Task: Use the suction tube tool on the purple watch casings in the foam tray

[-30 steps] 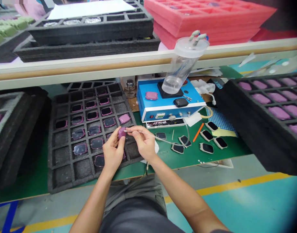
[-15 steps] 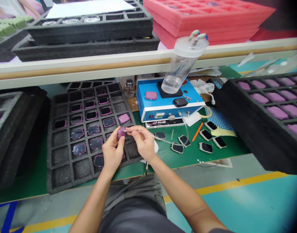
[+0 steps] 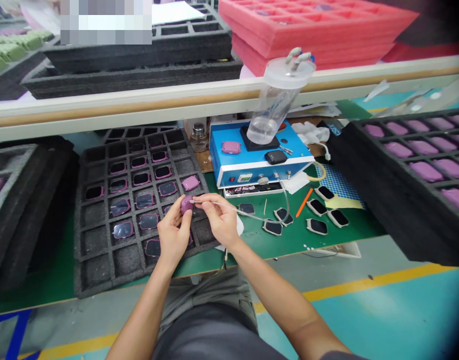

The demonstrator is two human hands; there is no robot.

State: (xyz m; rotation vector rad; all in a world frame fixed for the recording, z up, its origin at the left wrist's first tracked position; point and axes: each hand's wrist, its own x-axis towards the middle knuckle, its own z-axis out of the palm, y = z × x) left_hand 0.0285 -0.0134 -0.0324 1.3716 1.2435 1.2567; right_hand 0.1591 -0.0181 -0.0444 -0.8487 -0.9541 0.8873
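Pink watch case [image 3: 186, 205] between both hands [image 3: 173, 231]

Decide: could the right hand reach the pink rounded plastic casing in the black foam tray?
Probably yes: the right hand is near the pink casing, nothing between, though its fingers pinch a thin tube.

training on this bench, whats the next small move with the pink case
Probably draw the thin wand slowly along the pink case, since the left hand already grips the case and the right hand pinches the wand with its tip at the case's edge.
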